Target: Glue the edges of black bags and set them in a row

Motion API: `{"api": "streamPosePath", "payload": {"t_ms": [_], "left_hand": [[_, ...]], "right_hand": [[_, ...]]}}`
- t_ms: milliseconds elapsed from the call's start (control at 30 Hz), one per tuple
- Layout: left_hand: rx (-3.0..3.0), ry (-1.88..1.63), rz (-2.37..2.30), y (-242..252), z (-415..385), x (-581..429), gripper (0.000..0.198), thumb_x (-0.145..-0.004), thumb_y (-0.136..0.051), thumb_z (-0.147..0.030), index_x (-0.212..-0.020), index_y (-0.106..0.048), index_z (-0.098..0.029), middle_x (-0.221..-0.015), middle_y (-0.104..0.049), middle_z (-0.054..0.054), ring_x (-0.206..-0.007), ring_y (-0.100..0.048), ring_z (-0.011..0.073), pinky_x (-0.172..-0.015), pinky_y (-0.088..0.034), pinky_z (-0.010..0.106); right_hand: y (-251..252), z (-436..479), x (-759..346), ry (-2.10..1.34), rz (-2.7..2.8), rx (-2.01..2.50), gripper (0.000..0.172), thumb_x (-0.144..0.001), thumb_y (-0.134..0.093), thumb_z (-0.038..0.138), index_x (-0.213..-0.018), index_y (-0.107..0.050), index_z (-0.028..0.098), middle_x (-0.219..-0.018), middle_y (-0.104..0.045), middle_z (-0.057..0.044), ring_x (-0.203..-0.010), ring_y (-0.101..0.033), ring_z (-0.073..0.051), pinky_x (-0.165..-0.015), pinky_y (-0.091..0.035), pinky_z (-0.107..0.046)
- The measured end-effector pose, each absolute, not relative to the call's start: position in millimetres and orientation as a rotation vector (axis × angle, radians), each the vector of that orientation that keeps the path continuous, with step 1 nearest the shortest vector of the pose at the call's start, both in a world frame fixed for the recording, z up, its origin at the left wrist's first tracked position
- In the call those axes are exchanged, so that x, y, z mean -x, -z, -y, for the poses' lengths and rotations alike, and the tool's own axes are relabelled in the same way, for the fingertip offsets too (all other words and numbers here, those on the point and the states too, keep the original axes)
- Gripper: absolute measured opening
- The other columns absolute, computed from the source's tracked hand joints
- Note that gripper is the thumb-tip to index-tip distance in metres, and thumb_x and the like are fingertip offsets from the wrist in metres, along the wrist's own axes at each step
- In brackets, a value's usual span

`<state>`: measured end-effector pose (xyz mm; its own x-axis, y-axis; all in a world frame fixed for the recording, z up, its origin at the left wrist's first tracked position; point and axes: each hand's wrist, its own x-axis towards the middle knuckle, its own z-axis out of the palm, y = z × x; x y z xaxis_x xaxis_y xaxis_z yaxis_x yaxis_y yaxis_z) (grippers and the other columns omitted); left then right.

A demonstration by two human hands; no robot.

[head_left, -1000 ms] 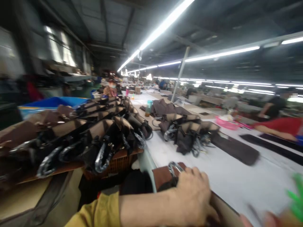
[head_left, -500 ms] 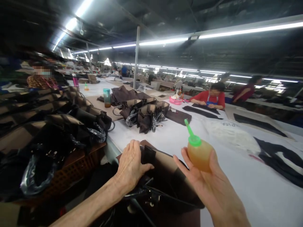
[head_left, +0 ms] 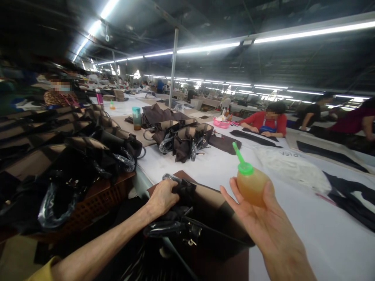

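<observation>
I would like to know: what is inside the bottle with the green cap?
The bottle in the right hand shows amber liquid in its lower part, paler above. The hand covers part of one side; what the green cap encloses is hidden.

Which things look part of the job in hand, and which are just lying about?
Likely part of it:
green-capped bottle, in the right hand
open dark bag, gripped by the left hand

Probably just lying about:
teal-lidded bottle
pink container
white lettered bag
</observation>
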<state>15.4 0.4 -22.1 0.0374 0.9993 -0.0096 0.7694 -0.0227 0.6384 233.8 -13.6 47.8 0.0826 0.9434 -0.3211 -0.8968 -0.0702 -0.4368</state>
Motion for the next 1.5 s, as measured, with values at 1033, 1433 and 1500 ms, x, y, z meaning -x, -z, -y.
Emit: {"api": "streamPosePath", "payload": {"t_ms": [1033,1433,1500], "left_hand": [[-1.794,-1.082,-1.791,28,20,-23,0.038,-0.075,-0.060,-0.031,-0.102,-0.034,-0.025,-0.076,-0.053,-0.007,-0.070,-0.053,0.0137,-0.065,-0.039,0.025],[-1.839,-0.605,-2.114,-1,-12,-41,0.060,-0.062,-0.070,-0.049,-0.106,-0.042,-0.020,-0.083,-0.060,0.003,-0.081,-0.059,0.0249,-0.072,-0.040,0.032],[-1.968,-0.513,-2.183,-3,-17,-45,0.052,-0.065,-0.069,-0.049,-0.102,-0.047,-0.019,-0.086,-0.061,0.005,-0.085,-0.058,0.0267,-0.078,-0.038,0.036]], "right_hand": [[-48,10,-234,-1.511,0.125,0.700,0.032,-0.086,-0.056,0.025,-0.118,-0.052,0.023,-0.118,-0.057,-0.007,-0.104,-0.056,-0.028,-0.084,-0.046,-0.057],[-45,16,-233,-1.562,0.137,0.708,0.035,-0.086,-0.056,0.024,-0.121,-0.050,0.025,-0.117,-0.058,-0.006,-0.108,-0.055,-0.027,-0.085,-0.048,-0.055],[-41,15,-234,-1.578,0.168,0.696,0.033,-0.087,-0.056,0.024,-0.120,-0.050,0.026,-0.116,-0.059,-0.005,-0.109,-0.054,-0.027,-0.086,-0.047,-0.056]]}}
